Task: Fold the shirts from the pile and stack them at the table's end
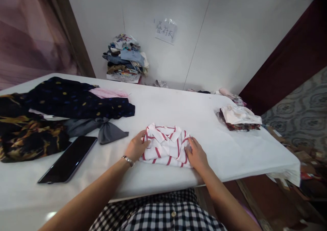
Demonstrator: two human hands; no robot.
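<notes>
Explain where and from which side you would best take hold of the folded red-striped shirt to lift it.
Probably by its two short side edges, coming in from left and right: the striped shirt lies flat and folded, and the left hand and right hand already flank it there.

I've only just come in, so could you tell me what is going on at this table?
A person has both hands on a folded red-striped white shirt on the white table: the left hand at its left edge, the right hand at its right. A dark phone and loose dark clothes lie to the left, a small folded stack to the right.
</notes>
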